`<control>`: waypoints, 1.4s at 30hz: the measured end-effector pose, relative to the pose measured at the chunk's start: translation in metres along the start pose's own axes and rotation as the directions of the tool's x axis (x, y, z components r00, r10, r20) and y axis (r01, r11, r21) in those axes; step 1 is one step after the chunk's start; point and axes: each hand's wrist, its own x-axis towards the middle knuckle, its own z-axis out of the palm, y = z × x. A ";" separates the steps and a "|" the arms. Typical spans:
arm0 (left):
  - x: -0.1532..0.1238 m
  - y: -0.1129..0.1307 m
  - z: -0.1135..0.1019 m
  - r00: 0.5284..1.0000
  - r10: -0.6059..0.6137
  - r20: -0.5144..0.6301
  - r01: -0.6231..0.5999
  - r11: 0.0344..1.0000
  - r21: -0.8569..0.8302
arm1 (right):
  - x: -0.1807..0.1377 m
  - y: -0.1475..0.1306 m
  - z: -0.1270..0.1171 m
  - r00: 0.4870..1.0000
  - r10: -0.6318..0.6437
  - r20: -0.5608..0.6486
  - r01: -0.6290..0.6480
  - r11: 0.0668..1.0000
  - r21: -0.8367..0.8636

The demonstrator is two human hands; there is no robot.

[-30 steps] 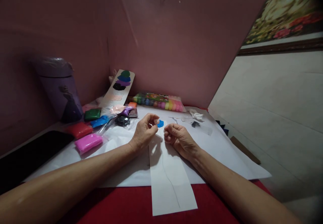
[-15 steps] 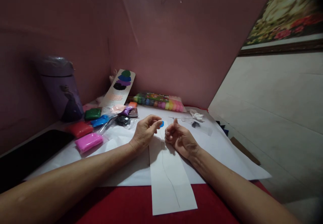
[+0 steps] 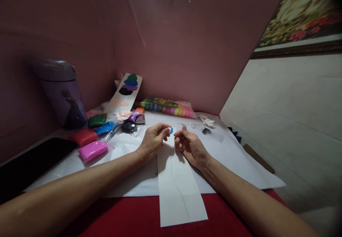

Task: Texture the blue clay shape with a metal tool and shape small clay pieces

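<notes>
My left hand (image 3: pixel 153 140) is closed in a pinch on a small blue clay piece (image 3: pixel 171 130), held just above the far end of a long white paper strip (image 3: pixel 177 187). A thin dark curved line runs along that strip. My right hand (image 3: pixel 188 145) sits right beside the blue piece with its fingers curled and its thumb raised; what it holds, if anything, I cannot make out. Both hands rest over a larger white sheet (image 3: pixel 235 162) on a red table (image 3: pixel 128 215).
Wrapped clay blocks lie at left: pink (image 3: pixel 92 150), red (image 3: pixel 83 136), green (image 3: pixel 97 120), blue (image 3: pixel 105 128). A purple tumbler (image 3: pixel 64 94), a dark phone (image 3: pixel 29 165), a card with clay blobs (image 3: pixel 125 92), a clay pack (image 3: pixel 168 107) and white clay (image 3: pixel 207 122) stand before a pink board (image 3: pixel 187 44).
My right thumb has lifted and the right hand has closed in toward the blue piece. The left hand keeps its pinch and has hardly moved.
</notes>
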 end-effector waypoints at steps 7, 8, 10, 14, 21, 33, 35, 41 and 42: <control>-0.001 0.000 0.001 0.997 0.072 0.000 -0.072 0.997 0.008 | 0.001 0.000 0.000 1.000 -0.003 -0.005 0.003 0.998 0.064; -0.001 0.000 0.000 0.997 0.076 -0.012 -0.076 0.996 0.040 | 0.001 0.000 0.001 1.000 -0.007 0.005 0.007 0.998 0.061; -0.001 0.002 0.000 0.996 0.086 -0.034 -0.082 0.991 0.108 | 0.000 0.000 0.001 0.999 -0.013 0.031 0.012 0.999 0.029; -0.001 0.003 -0.001 0.995 0.075 -0.072 -0.064 0.988 0.138 | -0.001 0.000 0.003 0.999 -0.048 0.008 0.048 0.999 -0.019; 0.002 0.001 -0.002 0.994 -0.034 -0.106 0.036 0.999 0.016 | 0.001 0.001 0.003 0.966 -0.205 -0.159 0.194 0.978 -0.080; 0.004 -0.002 -0.002 0.996 -0.058 -0.060 0.054 0.996 -0.069 | -0.001 0.005 0.000 0.932 -0.326 -0.158 0.266 0.911 -0.314; 0.003 -0.001 -0.002 0.997 -0.079 -0.023 0.077 0.996 -0.052 | -0.002 0.006 0.002 0.928 -0.358 -0.106 0.296 0.878 -0.376; 0.002 0.005 -0.001 0.989 -0.119 0.084 0.130 0.981 -0.142 | -0.009 0.009 0.006 0.870 -0.484 0.090 0.449 0.705 -0.549; 0.002 0.005 0.000 0.989 -0.119 0.088 0.132 0.978 -0.159 | -0.009 0.010 0.006 0.865 -0.490 0.109 0.461 0.690 -0.558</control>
